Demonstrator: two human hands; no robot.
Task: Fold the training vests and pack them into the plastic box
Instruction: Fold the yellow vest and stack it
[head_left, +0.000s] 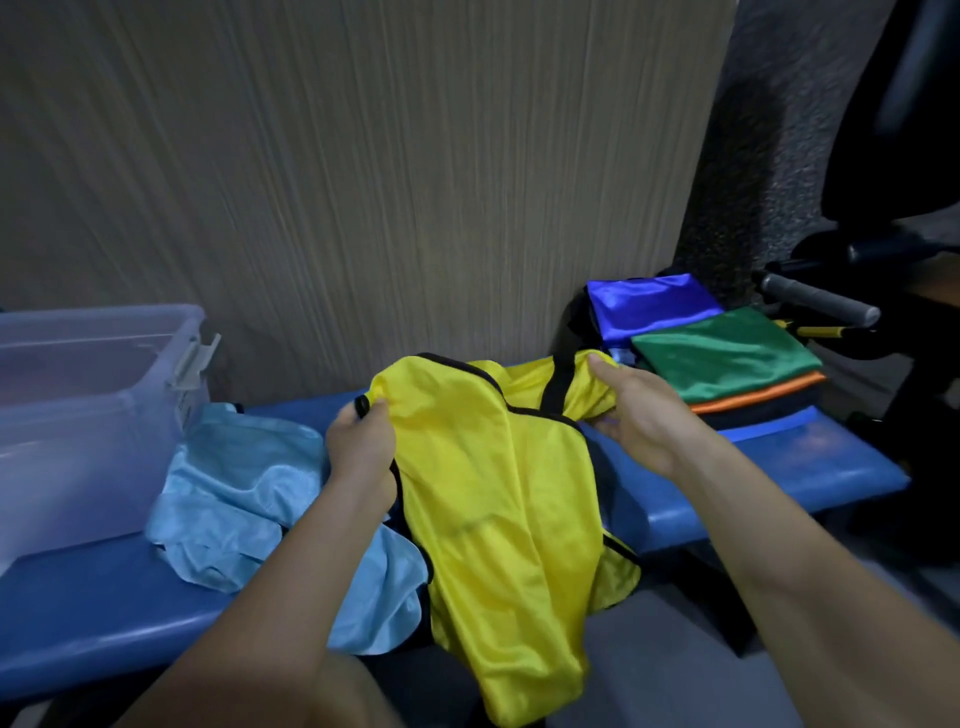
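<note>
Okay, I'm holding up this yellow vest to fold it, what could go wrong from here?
1. The yellow vest's lower end hangs off the bench's front edge, so it may slide floorward if either grip loosens.
2. The light blue vest lies crumpled partly beneath it and may get dragged along.

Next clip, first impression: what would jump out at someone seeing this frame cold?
The bright yellow vest with black trim dominates the centre, held up over the blue bench by the left hand and right hand gripping its top corners. A light blue vest lies crumpled to its left, beside the translucent plastic box. At the bench's far right sits a stack of vests: blue, green and orange.
</note>
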